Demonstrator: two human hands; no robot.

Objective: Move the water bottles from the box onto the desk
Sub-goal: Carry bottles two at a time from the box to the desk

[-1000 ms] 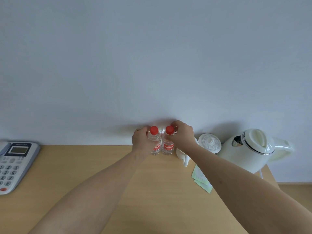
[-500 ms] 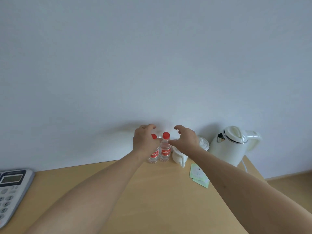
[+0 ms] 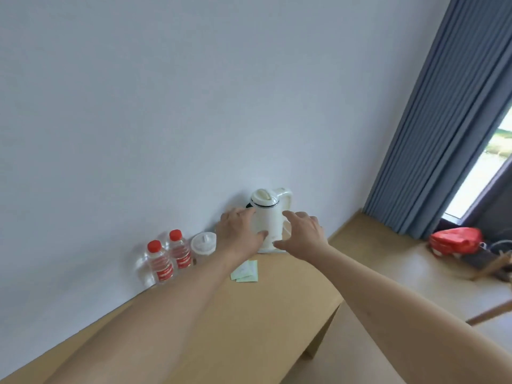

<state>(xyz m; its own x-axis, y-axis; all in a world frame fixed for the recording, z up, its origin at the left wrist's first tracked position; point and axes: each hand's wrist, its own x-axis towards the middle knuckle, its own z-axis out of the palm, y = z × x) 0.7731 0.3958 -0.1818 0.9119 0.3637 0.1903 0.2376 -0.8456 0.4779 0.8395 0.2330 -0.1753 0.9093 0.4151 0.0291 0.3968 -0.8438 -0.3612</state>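
Two clear water bottles with red caps and red labels, one on the left (image 3: 160, 263) and one on the right (image 3: 179, 252), stand upright side by side on the wooden desk (image 3: 249, 322) against the wall. My left hand (image 3: 238, 234) and my right hand (image 3: 303, 235) hover to the right of them, in front of the white kettle (image 3: 267, 214), fingers relaxed and holding nothing. No box is in view.
A white lidded cup (image 3: 204, 243) stands between the bottles and my left hand. Pale green paper packets (image 3: 245, 271) lie on the desk. A blue curtain (image 3: 443, 120) hangs at the right, with a red bag (image 3: 454, 239) on the floor.
Both hands let go of the two bottles and moved right, away from them. The view swung right, so the phone left the frame and the curtain came in.
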